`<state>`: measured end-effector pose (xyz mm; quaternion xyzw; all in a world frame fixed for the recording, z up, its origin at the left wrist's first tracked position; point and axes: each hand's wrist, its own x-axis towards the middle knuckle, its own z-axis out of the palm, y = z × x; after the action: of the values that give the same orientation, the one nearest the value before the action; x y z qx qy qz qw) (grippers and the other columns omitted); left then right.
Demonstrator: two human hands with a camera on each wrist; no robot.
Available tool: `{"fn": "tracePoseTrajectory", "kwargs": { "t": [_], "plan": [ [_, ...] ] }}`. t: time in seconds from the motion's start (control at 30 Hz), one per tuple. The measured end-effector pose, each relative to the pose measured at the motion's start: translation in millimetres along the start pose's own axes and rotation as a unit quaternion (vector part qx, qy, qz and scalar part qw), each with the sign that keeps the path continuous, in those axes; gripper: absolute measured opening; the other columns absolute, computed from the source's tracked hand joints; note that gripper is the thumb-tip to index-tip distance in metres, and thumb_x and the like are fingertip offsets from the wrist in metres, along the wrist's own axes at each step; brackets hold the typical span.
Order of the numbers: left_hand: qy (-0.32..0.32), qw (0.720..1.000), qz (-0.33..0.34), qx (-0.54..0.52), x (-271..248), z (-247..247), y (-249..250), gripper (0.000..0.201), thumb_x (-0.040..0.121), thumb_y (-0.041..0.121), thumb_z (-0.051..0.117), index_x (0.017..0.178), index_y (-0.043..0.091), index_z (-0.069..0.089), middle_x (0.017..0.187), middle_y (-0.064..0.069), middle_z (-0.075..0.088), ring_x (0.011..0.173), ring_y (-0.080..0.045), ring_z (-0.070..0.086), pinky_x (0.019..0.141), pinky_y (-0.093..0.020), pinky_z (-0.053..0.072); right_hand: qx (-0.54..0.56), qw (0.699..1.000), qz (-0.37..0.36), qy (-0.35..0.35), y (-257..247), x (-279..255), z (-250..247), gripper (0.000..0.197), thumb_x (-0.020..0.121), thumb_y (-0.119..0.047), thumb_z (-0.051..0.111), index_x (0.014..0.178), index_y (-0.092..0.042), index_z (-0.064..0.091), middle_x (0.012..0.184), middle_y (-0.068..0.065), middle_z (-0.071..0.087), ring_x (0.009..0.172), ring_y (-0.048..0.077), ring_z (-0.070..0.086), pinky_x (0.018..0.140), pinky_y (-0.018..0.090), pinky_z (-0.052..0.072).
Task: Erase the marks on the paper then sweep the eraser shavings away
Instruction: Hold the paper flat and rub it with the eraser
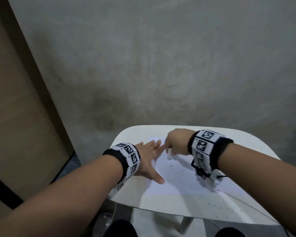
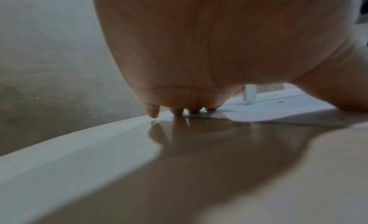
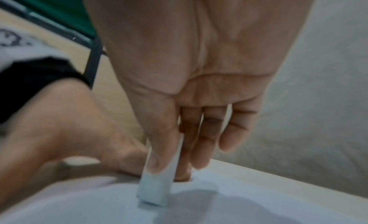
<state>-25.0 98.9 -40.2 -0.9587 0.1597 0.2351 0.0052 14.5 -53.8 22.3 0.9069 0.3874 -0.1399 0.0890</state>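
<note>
A white sheet of paper (image 1: 174,178) lies on the small white table (image 1: 161,206). My left hand (image 1: 149,156) lies flat with spread fingers on the paper's left edge, holding it down; its fingertips (image 2: 177,113) touch the sheet. My right hand (image 1: 175,142) pinches a white eraser (image 3: 157,185) between thumb and fingers, its lower end standing on the paper (image 3: 219,208) near the far middle. The eraser (image 1: 170,155) shows white under the hand in the head view. A few faint dark marks (image 1: 172,166) sit on the sheet. Dark shavings (image 1: 219,187) lie at the paper's right edge.
More shavings (image 1: 220,207) are scattered over the table's near right part. A grey concrete floor (image 1: 143,65) lies beyond the table, and a brown panel (image 1: 15,108) stands at the left. My knees (image 1: 120,228) show under the table's front edge.
</note>
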Motion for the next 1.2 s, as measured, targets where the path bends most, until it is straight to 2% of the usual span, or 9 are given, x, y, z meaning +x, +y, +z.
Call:
{"fn": "tracePoseTrajectory", "kwargs": {
  "t": [0.2,0.3,0.4,0.53,0.63,0.87,0.93,1.03,1.2],
  "plan": [
    [-0.002,1.0,0.0,-0.006,1.6,2.1,-1.1,0.128,0.071,0.078,0.064,0.155,0.03,-0.02,0.162,0.005,-0.025,0.149,-0.014,-0.02,0.121,-0.048,-0.006,-0.029,0.998,-0.054,0.01,-2.3,-29.6,18.1,0.019,0.077,-0.015,0.061,0.09,-0.024,0.072,0.082,-0.008,0.067,0.074,0.012,0.052,0.066,0.021,0.037],
    [-0.007,1.0,-0.006,-0.003,1.2,0.7,0.2,0.126,0.073,0.075,0.065,0.155,0.027,-0.02,0.161,0.006,-0.026,0.149,-0.013,-0.021,0.122,-0.047,-0.006,-0.005,0.996,-0.054,-0.069,11.0,-60.5,21.6,0.02,0.077,-0.011,0.059,0.088,-0.022,0.072,0.086,-0.01,0.073,0.069,0.004,0.053,0.062,0.019,0.04],
    [-0.006,1.0,-0.005,-0.006,-0.5,-0.3,1.1,0.126,0.074,0.075,0.065,0.154,0.027,-0.02,0.161,0.006,-0.027,0.148,-0.013,-0.022,0.122,-0.047,-0.006,-0.008,0.992,-0.036,-0.121,11.3,-48.6,7.4,0.016,0.078,-0.015,0.065,0.089,-0.021,0.075,0.086,-0.007,0.074,0.073,0.009,0.058,0.068,0.022,0.046],
    [-0.007,1.0,-0.001,-0.012,3.7,1.0,-2.3,0.131,0.068,0.079,0.065,0.152,0.033,-0.024,0.162,0.005,-0.024,0.149,-0.014,-0.02,0.121,-0.05,-0.006,0.021,1.0,-0.016,-0.01,4.1,-4.4,-0.3,0.02,0.079,-0.015,0.064,0.094,-0.023,0.074,0.095,-0.004,0.072,0.093,0.019,0.065,0.077,0.027,0.049],
    [-0.006,1.0,-0.003,-0.012,4.2,2.6,-2.8,0.13,0.068,0.08,0.064,0.152,0.034,-0.024,0.162,0.006,-0.025,0.149,-0.014,-0.02,0.121,-0.049,-0.007,-0.006,1.0,-0.028,-0.003,2.1,-11.4,7.7,0.02,0.08,-0.015,0.06,0.093,-0.022,0.073,0.088,-0.005,0.07,0.086,0.018,0.062,0.072,0.024,0.044],
    [-0.006,1.0,-0.007,-0.002,0.4,1.0,0.4,0.126,0.073,0.076,0.063,0.154,0.028,-0.02,0.161,0.006,-0.027,0.148,-0.013,-0.023,0.121,-0.047,-0.007,-0.03,0.985,-0.012,-0.171,17.4,-32.8,5.6,0.02,0.075,-0.012,0.068,0.093,-0.018,0.076,0.098,0.0,0.074,0.075,0.012,0.055,0.066,0.025,0.048],
    [-0.006,1.0,-0.006,-0.002,1.9,2.2,-1.5,0.128,0.071,0.079,0.063,0.154,0.029,-0.021,0.161,0.006,-0.027,0.148,-0.014,-0.022,0.121,-0.048,-0.007,-0.008,0.993,-0.011,-0.119,14.1,-11.9,1.1,0.018,0.076,-0.016,0.072,0.094,-0.02,0.075,0.097,0.0,0.074,0.081,0.015,0.06,0.078,0.029,0.052],
    [-0.011,1.0,-0.008,-0.007,5.1,4.8,-4.6,0.131,0.066,0.084,0.06,0.153,0.032,-0.023,0.161,0.006,-0.027,0.149,-0.014,-0.022,0.121,-0.05,-0.007,0.008,1.0,-0.005,-0.014,7.0,4.4,3.2,0.015,0.081,-0.02,0.07,0.096,-0.021,0.072,0.097,-0.002,0.068,0.086,0.015,0.058,0.079,0.027,0.047],
    [-0.01,1.0,-0.006,-0.007,0.8,1.9,-1.4,0.126,0.073,0.078,0.062,0.154,0.029,-0.021,0.16,0.008,-0.028,0.148,-0.012,-0.023,0.121,-0.048,-0.008,0.007,0.996,-0.011,-0.084,18.9,-34.0,15.1,0.014,0.08,-0.014,0.069,0.093,-0.017,0.073,0.092,-0.003,0.069,0.078,0.011,0.054,0.07,0.022,0.043]
  ]
}}
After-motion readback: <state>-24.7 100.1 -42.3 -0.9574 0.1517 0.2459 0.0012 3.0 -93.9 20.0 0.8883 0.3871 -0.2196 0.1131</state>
